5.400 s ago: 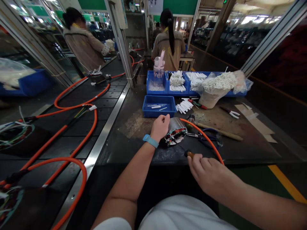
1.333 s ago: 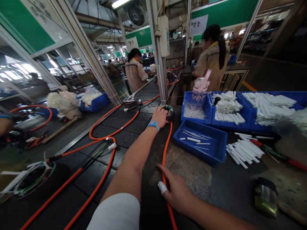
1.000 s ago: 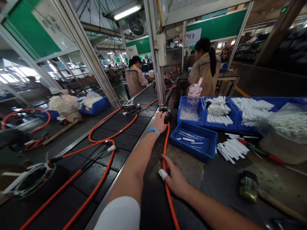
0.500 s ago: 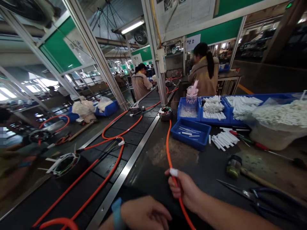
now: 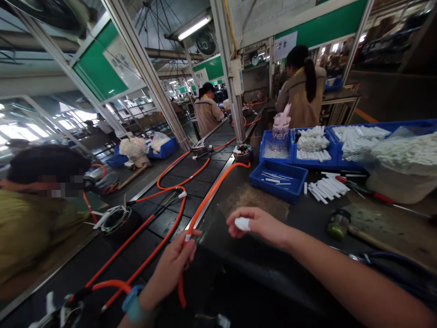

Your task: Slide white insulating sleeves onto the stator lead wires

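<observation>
As left hand (image 5: 170, 264) grips orange cable (image 5: 215, 186), right hand (image 5: 259, 224) (half-curled) released

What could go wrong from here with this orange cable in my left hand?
A hard pull might shift the round wired part by the post, since the orange cable in your left hand runs up to it.

That cable could also snag on the looped cables lying close by on the dark slatted surface.

And your right hand, near the blue tray, might bump it and scatter its white pieces.
</observation>
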`<action>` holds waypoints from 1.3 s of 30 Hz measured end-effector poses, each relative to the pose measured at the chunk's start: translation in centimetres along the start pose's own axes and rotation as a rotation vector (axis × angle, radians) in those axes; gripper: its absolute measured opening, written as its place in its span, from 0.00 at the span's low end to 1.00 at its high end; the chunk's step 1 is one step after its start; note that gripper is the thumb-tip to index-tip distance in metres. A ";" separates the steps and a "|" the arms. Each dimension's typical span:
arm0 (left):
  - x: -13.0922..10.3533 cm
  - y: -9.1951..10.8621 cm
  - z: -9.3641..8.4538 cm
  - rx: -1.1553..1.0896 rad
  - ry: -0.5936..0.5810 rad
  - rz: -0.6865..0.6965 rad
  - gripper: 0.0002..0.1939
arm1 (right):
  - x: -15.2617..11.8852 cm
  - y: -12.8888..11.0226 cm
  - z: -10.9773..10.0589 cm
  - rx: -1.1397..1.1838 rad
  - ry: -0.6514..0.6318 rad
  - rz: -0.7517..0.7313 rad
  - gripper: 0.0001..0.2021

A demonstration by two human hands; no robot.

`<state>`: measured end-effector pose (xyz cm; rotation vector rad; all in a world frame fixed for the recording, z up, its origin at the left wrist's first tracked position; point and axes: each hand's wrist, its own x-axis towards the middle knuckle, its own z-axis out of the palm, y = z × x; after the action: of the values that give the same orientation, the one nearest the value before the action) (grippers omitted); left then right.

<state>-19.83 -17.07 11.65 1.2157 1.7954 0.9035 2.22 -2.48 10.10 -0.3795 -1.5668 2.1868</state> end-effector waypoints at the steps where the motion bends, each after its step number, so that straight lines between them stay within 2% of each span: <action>1: -0.1 -0.3 -1.0 0.038 -0.048 -0.041 0.28 | -0.5 1.1 -0.8 -0.099 -0.048 0.063 0.11; 3: -0.3 -1.3 -2.2 0.121 -0.180 -0.120 0.28 | -1.5 3.4 -2.4 -0.251 -0.094 0.165 0.11; 5: -0.5 -3.2 -2.5 0.163 -0.317 -0.178 0.27 | -2.4 5.4 -3.7 -0.341 -0.070 0.203 0.11; 8: -0.6 -7.6 -0.6 0.164 -0.481 -0.249 0.29 | -3.3 7.4 -5.0 -0.322 0.013 0.197 0.11; 12: 0.1 -13.3 3.5 0.417 -0.389 -0.288 0.28 | -3.7 8.2 -5.3 -0.244 0.118 0.167 0.14; 15: 0.7 -14.7 4.8 0.496 -0.388 -0.301 0.25 | -3.9 8.4 -5.1 -0.238 0.142 0.148 0.13; 17: 0.9 -14.2 4.3 0.551 -0.402 -0.313 0.23 | -3.9 8.5 -5.0 -0.249 0.148 0.134 0.12; 19: 0.9 -12.6 3.1 0.616 -0.420 -0.322 0.23 | -4.0 8.5 -4.8 -0.259 0.149 0.122 0.12; 23: 1.5 -6.4 1.1 0.628 -0.557 -0.290 0.25 | -3.9 8.6 -4.7 -0.269 0.148 0.103 0.11; 24: 1.9 -4.5 1.1 0.538 -0.564 -0.197 0.24 | -3.9 8.7 -4.7 -0.270 0.148 0.097 0.10; 27: 4.1 0.3 2.3 0.319 -0.472 0.076 0.22 | -3.7 8.8 -4.8 -0.286 0.154 0.079 0.10; 30: 7.9 3.0 4.4 0.360 -0.407 0.295 0.17 | -3.7 8.9 -4.8 -0.325 0.167 0.064 0.11; 32: 11.0 3.5 5.6 0.483 -0.357 0.480 0.15 | -3.7 8.9 -4.7 -0.357 0.172 0.052 0.11; 35: 15.7 2.8 6.7 0.706 -0.223 0.754 0.14 | -3.8 8.7 -4.5 -0.427 0.170 0.028 0.12; 37: 18.1 1.6 7.1 0.811 -0.184 0.829 0.19 | -3.9 8.5 -4.5 -0.515 0.155 -0.013 0.12; 39: 19.6 0.0 7.2 0.845 -0.229 0.798 0.27 | -3.9 8.3 -4.6 -0.608 0.140 -0.060 0.14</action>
<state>-18.27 2.42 4.39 2.5629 1.5173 0.3224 6.21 -2.89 0.66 -0.6363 -2.1036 1.5588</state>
